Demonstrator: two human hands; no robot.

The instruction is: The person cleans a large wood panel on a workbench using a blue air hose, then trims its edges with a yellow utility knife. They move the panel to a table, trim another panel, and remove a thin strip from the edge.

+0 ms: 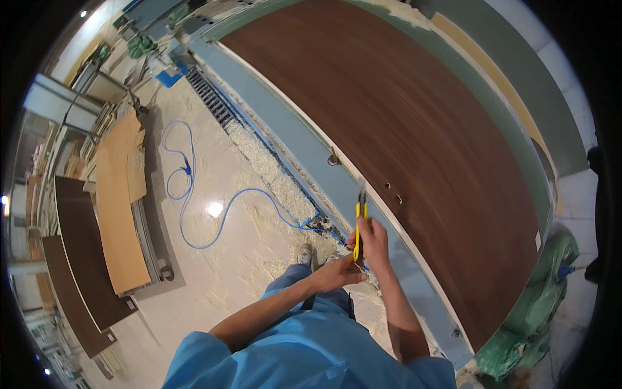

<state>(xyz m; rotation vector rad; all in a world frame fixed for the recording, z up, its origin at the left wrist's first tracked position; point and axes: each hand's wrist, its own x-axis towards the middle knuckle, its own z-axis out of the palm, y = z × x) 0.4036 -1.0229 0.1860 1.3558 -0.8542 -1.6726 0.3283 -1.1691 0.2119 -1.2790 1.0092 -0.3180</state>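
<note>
My right hand (372, 245) is closed round a slim yellow-and-black utility knife (358, 235), held upright with its blurred metal end pointing away from me. Just below its lower end, my left hand (338, 272) is closed, thumb and fingers pinched together. Whatever small thing lies in that pinch is too small to make out. Beyond both hands, a large dark brown door panel (389, 123) lies flat on a grey-blue bench (285, 120). Small holes (395, 193) pierce the panel near its pale edge. Neither hand touches it.
A blue air hose (223, 217) loops over the floor, which is strewn with pale shavings (262, 159). Stacked brown panels (91, 253) and a tan sheet (116, 207) stand at the left. Green plastic wrap (534, 311) bunches at the panel's right end.
</note>
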